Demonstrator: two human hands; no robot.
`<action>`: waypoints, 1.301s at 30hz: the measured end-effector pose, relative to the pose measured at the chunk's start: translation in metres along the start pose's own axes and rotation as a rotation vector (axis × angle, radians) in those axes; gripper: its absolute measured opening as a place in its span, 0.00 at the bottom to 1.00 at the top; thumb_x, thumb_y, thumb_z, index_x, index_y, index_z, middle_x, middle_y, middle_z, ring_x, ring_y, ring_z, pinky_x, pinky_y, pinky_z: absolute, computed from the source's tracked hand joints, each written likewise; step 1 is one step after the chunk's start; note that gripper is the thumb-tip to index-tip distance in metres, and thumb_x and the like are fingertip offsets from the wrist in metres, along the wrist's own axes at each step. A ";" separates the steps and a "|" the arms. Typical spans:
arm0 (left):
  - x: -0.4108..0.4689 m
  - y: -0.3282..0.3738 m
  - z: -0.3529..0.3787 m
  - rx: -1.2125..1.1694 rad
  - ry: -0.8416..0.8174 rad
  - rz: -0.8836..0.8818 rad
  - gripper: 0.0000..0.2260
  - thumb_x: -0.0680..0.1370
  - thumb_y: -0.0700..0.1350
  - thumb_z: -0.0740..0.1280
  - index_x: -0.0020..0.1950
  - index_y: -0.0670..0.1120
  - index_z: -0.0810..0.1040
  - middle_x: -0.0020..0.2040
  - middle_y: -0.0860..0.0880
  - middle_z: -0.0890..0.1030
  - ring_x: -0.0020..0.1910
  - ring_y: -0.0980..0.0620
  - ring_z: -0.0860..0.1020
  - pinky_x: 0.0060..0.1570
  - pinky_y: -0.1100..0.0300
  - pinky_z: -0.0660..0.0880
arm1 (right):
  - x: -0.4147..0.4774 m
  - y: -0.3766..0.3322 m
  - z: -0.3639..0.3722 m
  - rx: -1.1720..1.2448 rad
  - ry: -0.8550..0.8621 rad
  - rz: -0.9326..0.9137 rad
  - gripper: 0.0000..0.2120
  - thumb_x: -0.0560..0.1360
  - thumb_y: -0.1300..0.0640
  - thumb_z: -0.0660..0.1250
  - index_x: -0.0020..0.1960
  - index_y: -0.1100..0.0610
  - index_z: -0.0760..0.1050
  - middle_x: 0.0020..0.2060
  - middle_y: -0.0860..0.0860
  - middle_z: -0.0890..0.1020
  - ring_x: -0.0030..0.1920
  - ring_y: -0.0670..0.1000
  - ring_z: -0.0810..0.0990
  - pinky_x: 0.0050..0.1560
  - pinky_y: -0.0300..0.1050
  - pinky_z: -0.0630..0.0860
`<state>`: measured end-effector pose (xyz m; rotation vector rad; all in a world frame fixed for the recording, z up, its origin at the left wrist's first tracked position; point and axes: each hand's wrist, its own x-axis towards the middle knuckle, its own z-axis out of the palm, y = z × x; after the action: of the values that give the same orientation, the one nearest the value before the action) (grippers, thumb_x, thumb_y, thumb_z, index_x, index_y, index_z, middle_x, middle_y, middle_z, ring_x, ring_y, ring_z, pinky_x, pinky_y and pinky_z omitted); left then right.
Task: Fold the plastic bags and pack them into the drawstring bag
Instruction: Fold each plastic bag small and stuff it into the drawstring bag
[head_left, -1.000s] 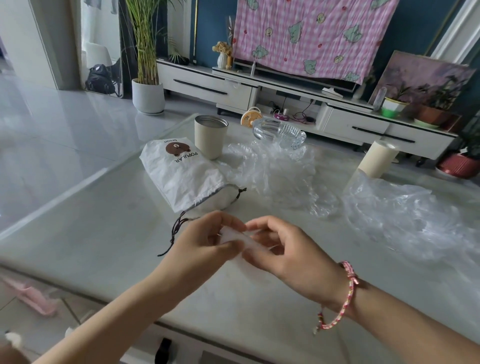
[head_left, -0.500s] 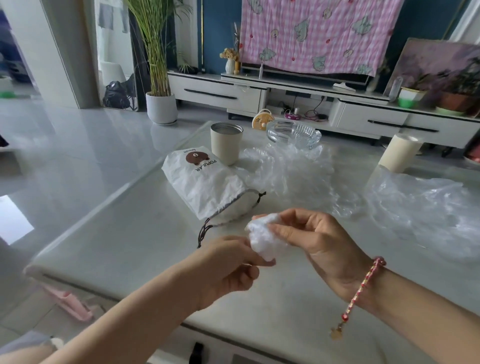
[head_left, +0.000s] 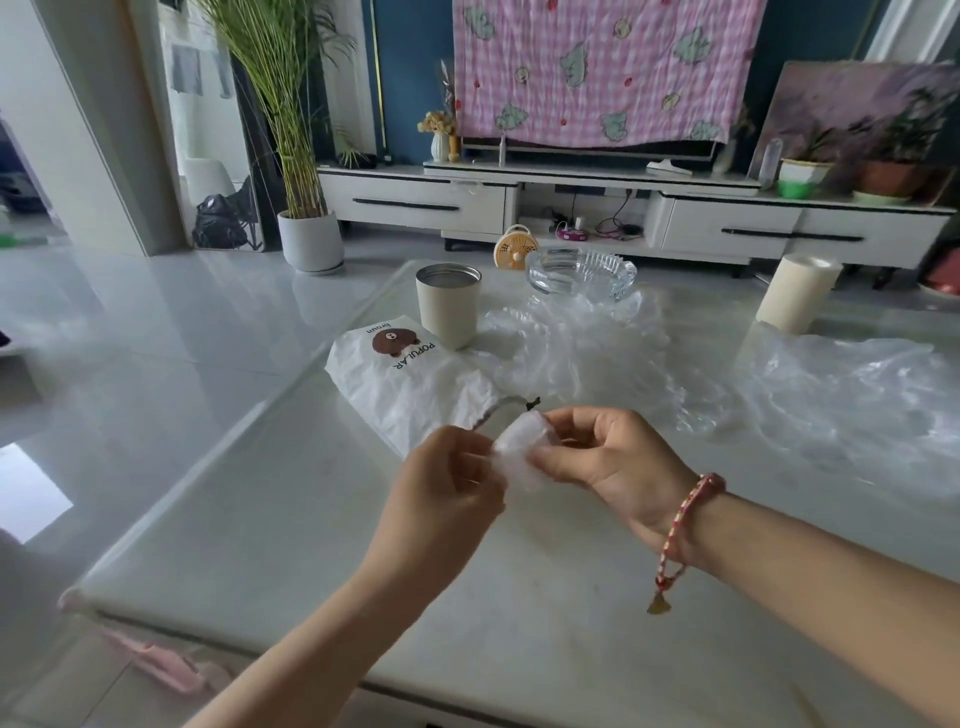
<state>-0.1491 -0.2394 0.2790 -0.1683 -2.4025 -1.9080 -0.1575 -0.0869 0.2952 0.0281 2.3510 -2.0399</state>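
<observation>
A small folded plastic bag (head_left: 522, 452), a compact whitish wad, sits between both my hands above the table. My left hand (head_left: 447, 493) pinches its left edge and my right hand (head_left: 608, 462) grips its right side with curled fingers. Just behind them lies the white drawstring bag (head_left: 410, 384) with a brown bear print, its dark-corded mouth facing my hands. Loose clear plastic bags lie crumpled in the middle (head_left: 587, 353) and at the right (head_left: 841, 400) of the table.
A beige metal cup (head_left: 448, 306) stands behind the drawstring bag. A glass bowl (head_left: 582, 273) and a cream cylinder (head_left: 795, 293) stand at the far side. The pale table (head_left: 291, 530) drops off at its left and near edges.
The flat strip held a second ago has become a compact wad. Both hands have lifted it closer to the drawstring bag's mouth, and the camera has shifted.
</observation>
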 end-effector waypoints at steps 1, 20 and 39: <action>0.002 -0.002 0.000 0.097 0.022 0.067 0.09 0.74 0.35 0.66 0.40 0.49 0.75 0.33 0.54 0.76 0.31 0.57 0.76 0.38 0.59 0.75 | 0.005 -0.003 0.000 -0.027 0.008 0.008 0.07 0.69 0.69 0.71 0.46 0.61 0.79 0.37 0.51 0.81 0.37 0.46 0.79 0.41 0.33 0.77; 0.031 -0.013 0.003 0.355 0.122 0.341 0.23 0.77 0.52 0.48 0.73 0.53 0.62 0.74 0.55 0.59 0.75 0.59 0.54 0.74 0.51 0.52 | 0.047 0.006 0.018 -0.903 0.355 -1.108 0.02 0.66 0.61 0.70 0.36 0.59 0.77 0.48 0.57 0.79 0.48 0.50 0.70 0.49 0.42 0.64; 0.051 -0.060 -0.010 0.989 -0.001 0.434 0.33 0.74 0.58 0.40 0.75 0.45 0.61 0.75 0.54 0.52 0.74 0.52 0.45 0.71 0.50 0.47 | 0.084 0.024 -0.056 -0.865 0.181 -0.237 0.13 0.72 0.57 0.69 0.56 0.57 0.74 0.56 0.56 0.75 0.54 0.52 0.73 0.55 0.41 0.69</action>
<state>-0.2079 -0.2605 0.2295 -0.5425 -2.6828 -0.4437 -0.2410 -0.0281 0.2765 -0.0928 3.2583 -0.9335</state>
